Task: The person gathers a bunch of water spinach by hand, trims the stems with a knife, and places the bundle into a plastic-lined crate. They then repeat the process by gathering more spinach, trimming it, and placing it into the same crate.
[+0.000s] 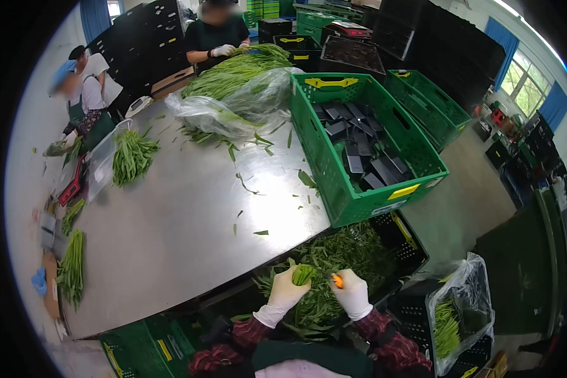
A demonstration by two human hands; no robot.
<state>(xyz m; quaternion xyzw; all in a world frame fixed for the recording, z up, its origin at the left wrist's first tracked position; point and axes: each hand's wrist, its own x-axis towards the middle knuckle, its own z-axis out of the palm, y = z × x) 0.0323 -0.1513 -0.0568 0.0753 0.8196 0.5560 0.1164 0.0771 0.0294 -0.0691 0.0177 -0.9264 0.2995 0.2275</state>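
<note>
My left hand [288, 290], in a white glove, is closed around a bunch of green stems [303, 274], their cut ends pointing up. Close to its right, my gloved right hand [353, 293] is closed on a small tool with an orange handle [337, 281]; its blade cannot be made out. Both hands are over a black crate [416, 255] filled with loose green leaves [353, 249], below the edge of the metal table [170, 239].
A green crate [372, 203] of dark boxes stands on the table's right side. Leafy greens [233, 72] with plastic film lie at the back, more bunches [133, 156] at left. A lined crate [482, 353] is at lower right. Co-workers [217, 38] stand beyond the table.
</note>
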